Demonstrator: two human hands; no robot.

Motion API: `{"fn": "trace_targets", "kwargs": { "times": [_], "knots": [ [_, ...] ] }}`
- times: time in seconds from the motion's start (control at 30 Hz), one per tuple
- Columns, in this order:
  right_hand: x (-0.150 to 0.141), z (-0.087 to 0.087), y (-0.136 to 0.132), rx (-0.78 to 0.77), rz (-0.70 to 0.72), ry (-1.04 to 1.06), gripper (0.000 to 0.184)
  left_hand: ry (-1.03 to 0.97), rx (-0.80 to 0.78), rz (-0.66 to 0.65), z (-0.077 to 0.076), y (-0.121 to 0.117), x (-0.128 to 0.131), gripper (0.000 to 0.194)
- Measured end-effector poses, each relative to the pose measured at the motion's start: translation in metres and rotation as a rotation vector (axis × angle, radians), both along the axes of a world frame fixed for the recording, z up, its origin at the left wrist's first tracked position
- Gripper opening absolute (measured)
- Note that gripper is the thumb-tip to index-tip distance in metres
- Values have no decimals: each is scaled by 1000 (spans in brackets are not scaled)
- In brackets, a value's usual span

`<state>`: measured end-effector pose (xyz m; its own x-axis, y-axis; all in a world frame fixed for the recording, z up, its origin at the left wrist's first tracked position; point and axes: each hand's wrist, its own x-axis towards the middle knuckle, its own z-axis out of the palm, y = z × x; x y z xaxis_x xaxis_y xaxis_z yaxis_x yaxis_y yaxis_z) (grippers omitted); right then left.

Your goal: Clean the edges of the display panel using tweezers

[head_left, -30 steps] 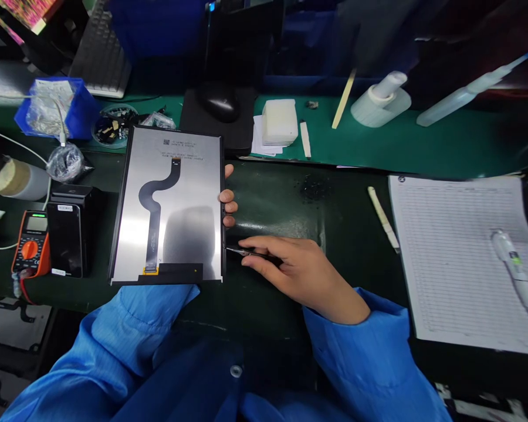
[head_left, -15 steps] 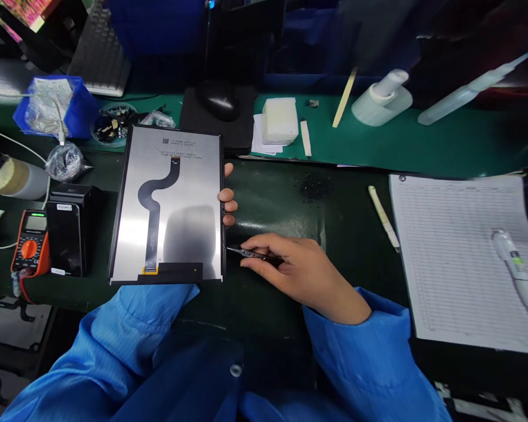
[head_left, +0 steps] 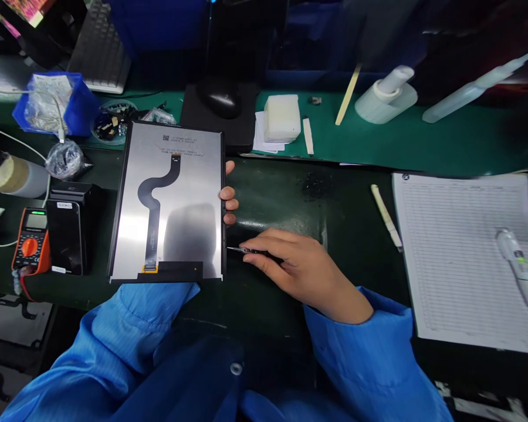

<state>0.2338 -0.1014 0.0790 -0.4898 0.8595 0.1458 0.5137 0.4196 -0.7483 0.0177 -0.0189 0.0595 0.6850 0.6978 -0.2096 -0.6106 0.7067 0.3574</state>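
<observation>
A tablet display panel [head_left: 189,181] is held back side up, its silvery back crossed by a curved black flex cable [head_left: 152,228]. My left hand [head_left: 229,196] grips the panel from underneath; only its fingertips show, curled round the right edge. My right hand [head_left: 299,264] pinches a pair of dark metal tweezers [head_left: 251,251] between thumb and fingers. The tweezers' tip points left and reaches the panel's lower right edge. Whether the tip touches the edge or grips anything is too small to tell.
To the left stand an orange multimeter [head_left: 30,243], a black phone [head_left: 66,237] and a blue bin [head_left: 53,105]. Behind are a mouse [head_left: 220,98], white wipes [head_left: 282,119] and a pump bottle [head_left: 385,99]. On the right, a pen [head_left: 517,266] lies on lined paper [head_left: 457,264].
The tweezers' tip has drawn very slightly right along with my right hand. My left hand and the panel hold almost the same position.
</observation>
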Motion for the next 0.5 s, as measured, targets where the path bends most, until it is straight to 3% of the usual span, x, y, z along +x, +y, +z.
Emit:
{"fn": "trace_targets", "kwargs": {
  "times": [0.13,0.33,0.5],
  "knots": [
    [1,-1,0,22,34,14,21,2,-4,-26,2,2,-1,49],
    [-1,0,-1,-54,-26,-7,16,18,-18,-35,5,2,-3,50],
    [0,0,1,-10,30,12,20,-4,-22,-25,5,0,-1,52]
  ]
}}
